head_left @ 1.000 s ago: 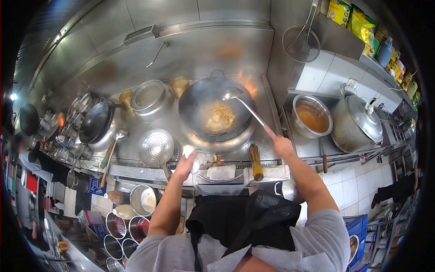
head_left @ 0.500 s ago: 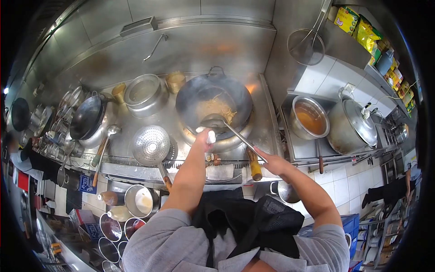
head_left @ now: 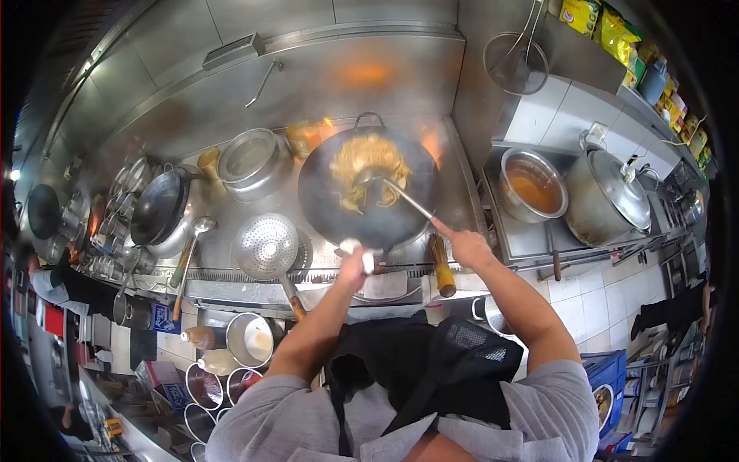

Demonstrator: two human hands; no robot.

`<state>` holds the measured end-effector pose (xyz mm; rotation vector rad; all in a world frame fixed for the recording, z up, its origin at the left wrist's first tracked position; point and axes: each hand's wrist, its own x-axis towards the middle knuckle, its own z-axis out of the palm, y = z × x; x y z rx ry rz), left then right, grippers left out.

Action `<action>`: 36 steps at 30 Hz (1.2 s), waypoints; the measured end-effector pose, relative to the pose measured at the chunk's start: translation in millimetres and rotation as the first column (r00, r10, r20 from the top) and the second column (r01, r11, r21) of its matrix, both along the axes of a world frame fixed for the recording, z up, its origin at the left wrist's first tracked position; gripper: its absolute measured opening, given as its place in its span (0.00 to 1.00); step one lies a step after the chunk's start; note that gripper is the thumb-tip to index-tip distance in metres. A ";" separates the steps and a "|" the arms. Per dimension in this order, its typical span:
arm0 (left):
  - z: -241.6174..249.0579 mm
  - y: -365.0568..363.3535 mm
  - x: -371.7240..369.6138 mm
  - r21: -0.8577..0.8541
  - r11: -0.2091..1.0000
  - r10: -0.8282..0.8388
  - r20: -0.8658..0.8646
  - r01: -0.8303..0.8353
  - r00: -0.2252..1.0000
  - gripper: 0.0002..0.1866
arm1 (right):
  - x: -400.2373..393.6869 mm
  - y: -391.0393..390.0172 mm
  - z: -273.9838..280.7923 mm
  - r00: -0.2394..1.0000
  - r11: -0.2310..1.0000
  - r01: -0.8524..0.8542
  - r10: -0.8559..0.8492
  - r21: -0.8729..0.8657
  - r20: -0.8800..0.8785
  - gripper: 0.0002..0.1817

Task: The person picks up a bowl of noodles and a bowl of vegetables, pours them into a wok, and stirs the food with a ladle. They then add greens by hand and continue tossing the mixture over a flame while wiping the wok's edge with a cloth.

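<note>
A large black wok (head_left: 327,185) sits over the burner, with steam rising and flames showing behind its rim. Pale brown strips of food, perhaps noodles (head_left: 369,154), lie toward its far side. My left hand (head_left: 354,269) is closed around a white cloth (head_left: 362,256) at the wok's near edge; the handle beneath is hidden. In my right hand (head_left: 468,248) is the long handle of a metal ladle (head_left: 408,196), its bowl down among the food. A bamboo wok brush (head_left: 443,269) lies just left of the right hand.
To the left are a perforated strainer (head_left: 267,245), a lidded pot (head_left: 250,163) and another wok (head_left: 156,206). On the right stand a pot of brown liquid (head_left: 533,192) and a big lidded stockpot (head_left: 608,196). Bowls and bottles sit low at left. Other people work at both sides.
The wok has tipped and my left hand has drawn back toward me. The food has moved to the wok's far side and spread. The ladle has moved farther into the wok. Flames have grown.
</note>
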<state>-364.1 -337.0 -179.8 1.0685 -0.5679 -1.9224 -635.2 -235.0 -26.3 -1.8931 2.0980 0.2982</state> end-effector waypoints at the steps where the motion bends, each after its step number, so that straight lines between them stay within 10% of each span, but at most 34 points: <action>1: -20.0 14.6 11.4 0.011 1.000 -0.006 0.083 0.005 0.997 0.13 | 5.9 5.2 0.3 0.999 0.998 0.024 -0.025 -0.057 -0.022 0.53; 7: 60.1 27.4 6.5 0.153 0.984 0.100 -0.038 -0.093 0.994 0.05 | -33.3 57.5 59.6 0.984 1.000 -0.009 0.007 0.009 0.179 0.45; 11: 81.9 -54.3 -13.4 0.122 0.988 -0.111 0.094 0.099 0.989 0.12 | -47.1 54.7 62.4 0.926 0.990 -0.142 0.131 0.005 0.353 0.44; 13: 58.3 -65.3 -18.2 0.124 0.976 -0.200 0.160 0.182 0.967 0.12 | -47.2 38.5 18.1 0.902 0.952 -0.249 0.294 -0.176 0.315 0.44; 18: -27.9 25.1 15.9 0.027 0.998 -0.059 0.131 0.056 0.990 0.11 | 15.7 28.7 24.8 0.998 0.996 0.054 -0.053 0.073 -0.021 0.44; 26: 63.8 -51.5 -15.7 0.107 0.991 -0.083 0.065 0.076 0.994 0.09 | -57.8 39.0 41.3 0.931 0.973 -0.206 0.226 -0.099 0.286 0.44; 32: -2.3 -12.4 4.7 0.001 0.992 -0.123 0.086 0.123 0.989 0.12 | 9.4 4.0 3.7 0.996 0.999 0.037 -0.036 0.006 -0.078 0.47; 36: 3.4 46.0 20.4 0.098 0.994 -0.062 0.131 0.050 0.989 0.15 | 0.7 22.8 41.8 0.994 0.993 0.112 -0.113 0.021 0.014 0.45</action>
